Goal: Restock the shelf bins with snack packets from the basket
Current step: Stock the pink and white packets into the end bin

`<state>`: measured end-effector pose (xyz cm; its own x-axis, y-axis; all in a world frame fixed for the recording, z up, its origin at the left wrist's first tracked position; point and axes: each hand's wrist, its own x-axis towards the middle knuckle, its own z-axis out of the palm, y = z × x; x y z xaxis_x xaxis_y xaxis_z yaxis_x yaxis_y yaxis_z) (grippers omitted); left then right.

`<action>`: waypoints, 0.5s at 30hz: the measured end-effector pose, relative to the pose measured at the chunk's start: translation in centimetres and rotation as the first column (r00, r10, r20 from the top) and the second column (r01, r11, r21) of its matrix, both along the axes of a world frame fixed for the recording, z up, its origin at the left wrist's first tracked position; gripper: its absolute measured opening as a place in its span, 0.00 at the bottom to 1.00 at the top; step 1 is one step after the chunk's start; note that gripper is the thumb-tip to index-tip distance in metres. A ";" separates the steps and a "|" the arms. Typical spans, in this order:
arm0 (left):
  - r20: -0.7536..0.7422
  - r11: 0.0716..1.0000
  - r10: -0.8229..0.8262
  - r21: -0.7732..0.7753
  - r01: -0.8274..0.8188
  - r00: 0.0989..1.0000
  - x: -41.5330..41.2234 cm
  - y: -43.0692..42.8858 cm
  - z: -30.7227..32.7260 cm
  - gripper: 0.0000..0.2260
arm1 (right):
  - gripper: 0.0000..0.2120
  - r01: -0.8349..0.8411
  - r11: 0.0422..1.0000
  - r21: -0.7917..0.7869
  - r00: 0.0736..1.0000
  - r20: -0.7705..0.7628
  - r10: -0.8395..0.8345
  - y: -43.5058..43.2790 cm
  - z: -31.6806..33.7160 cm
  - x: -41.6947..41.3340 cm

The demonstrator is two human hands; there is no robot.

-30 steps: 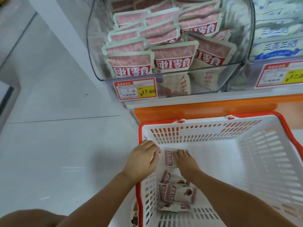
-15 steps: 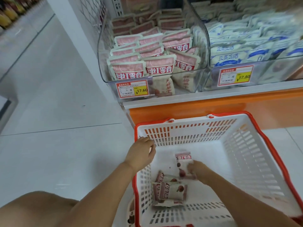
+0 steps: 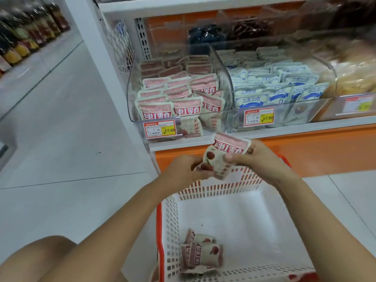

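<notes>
Lifted clear of the basket (image 3: 169,220), one packet (image 3: 220,159) now stands near upright just below the bin (image 3: 132,106), which lies up-left. My right hand (image 3: 262,159) pinches its top and is nearer; my left hand (image 3: 183,173) grips its bottom.

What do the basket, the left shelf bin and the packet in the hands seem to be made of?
Basket: rigid moulded plastic, white with a red rim, slotted walls.
Left bin: clear hard plastic, probably acrylic; glossy, and the stocked packets show through.
Packet: thin flexible film, matte, perhaps paper-faced; it bends where held.
</notes>
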<state>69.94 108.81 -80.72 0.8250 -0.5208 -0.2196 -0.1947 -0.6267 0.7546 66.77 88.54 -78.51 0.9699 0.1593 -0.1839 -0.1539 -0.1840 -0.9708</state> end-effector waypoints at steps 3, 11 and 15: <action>0.161 0.999 0.012 0.031 -0.017 0.987 0.1 0.6 3.5 0.07 | 0.14 -0.025 0.989 -0.144 0.985 0.167 0.049 -0.4 5.4 0.0; 0.498 0.984 0.179 -0.103 -0.147 0.848 6.5 1.0 9.2 0.10 | 0.09 0.394 0.710 -0.583 0.818 0.575 0.019 -1.2 13.6 3.8; 0.562 0.992 0.032 0.082 -0.094 0.827 10.6 -1.2 10.6 0.14 | 0.09 0.371 0.638 -0.674 0.805 0.576 0.140 -0.9 16.6 5.9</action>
<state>80.49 107.58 -70.13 0.8527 -0.4638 0.2403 -0.5208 -0.7189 0.4604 72.67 87.59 -61.86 0.9252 0.0983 0.3664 0.2564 -0.8738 -0.4132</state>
